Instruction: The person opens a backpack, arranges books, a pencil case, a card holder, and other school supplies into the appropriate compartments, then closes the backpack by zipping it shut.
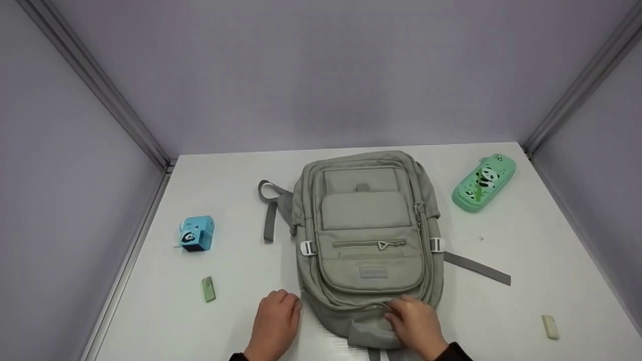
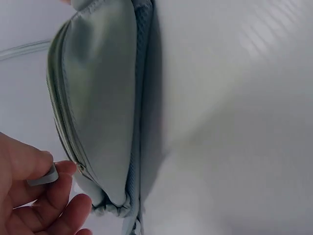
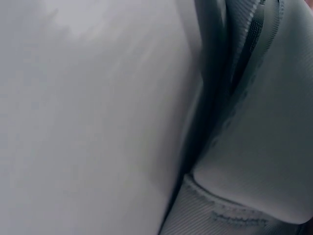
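A grey-green backpack (image 1: 371,210) lies on the white table with its front pocket up and its carry handle (image 1: 373,335) toward me. My left hand (image 1: 276,316) is at the bag's near left side. In the left wrist view its thumb and fingers pinch a grey zipper pull (image 2: 45,177), close to the slider on the bag's side zipper (image 2: 66,115). My right hand (image 1: 414,321) grips the bag's near edge at the main zipper, beside the handle. Most of that hand is out of the right wrist view, which shows the bag's fabric (image 3: 274,132) and a zipper stretch.
Left of the bag are a blue panda-print box-shaped item (image 1: 197,233) and a small green block (image 1: 208,289). A green panda pencil case (image 1: 484,182) lies at the back right, a pale small block (image 1: 550,327) at the near right. Straps (image 1: 476,267) spread from the bag. Walls enclose the table.
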The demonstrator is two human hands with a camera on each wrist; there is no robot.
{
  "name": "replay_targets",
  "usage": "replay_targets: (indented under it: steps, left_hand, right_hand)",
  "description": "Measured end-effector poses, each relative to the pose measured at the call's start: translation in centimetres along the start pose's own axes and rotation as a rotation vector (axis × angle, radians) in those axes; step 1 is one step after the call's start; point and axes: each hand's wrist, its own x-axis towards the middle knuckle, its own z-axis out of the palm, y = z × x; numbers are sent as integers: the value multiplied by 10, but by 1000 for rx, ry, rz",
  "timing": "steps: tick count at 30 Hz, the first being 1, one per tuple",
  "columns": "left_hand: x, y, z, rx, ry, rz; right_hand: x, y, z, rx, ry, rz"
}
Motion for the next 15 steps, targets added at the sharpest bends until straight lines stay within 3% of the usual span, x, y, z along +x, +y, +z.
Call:
replay_targets:
  steps: [9,15]
  left_hand:
    - [-8,46,16,27,153,267]
    - [-7,77,31,52,167,333]
  right_hand:
    - [0,1,2,4,21,-11]
    - [-1,0,1,7,11,-5]
